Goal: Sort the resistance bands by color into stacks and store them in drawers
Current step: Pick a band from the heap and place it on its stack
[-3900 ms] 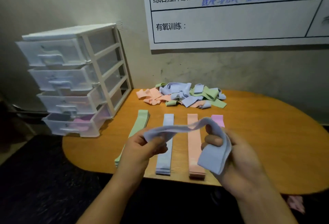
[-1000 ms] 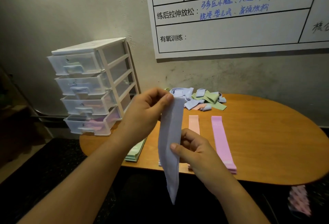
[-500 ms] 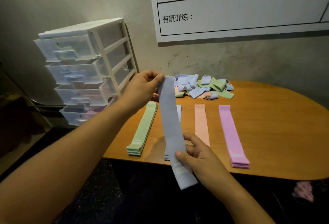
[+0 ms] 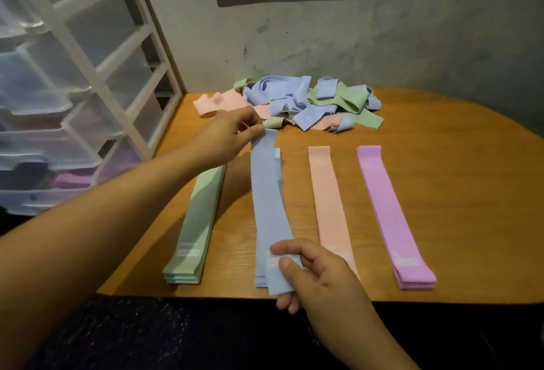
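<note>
Right hand (image 4: 321, 275): pinches near end of blue band (image 4: 269, 202), thumb on top.
Blue band: stretched over blue stack (image 4: 260, 281), slightly skewed, not yet flat.
Left hand (image 4: 229, 137): pinches far end.
Risk: uneven release may drop it crooked, near end overhanging table (image 4: 441, 193) edge.
Far: unsorted pile (image 4: 294, 105) waits.

The bare left arm reaches forward from the lower left. The left grip (image 4: 228, 138) pinches the far end of a blue band (image 4: 268, 199) between thumb and fingertips. The right grip (image 4: 321, 278), nearer the body, pinches the near end, with the thumb on top and the fingers curled beneath.
</note>
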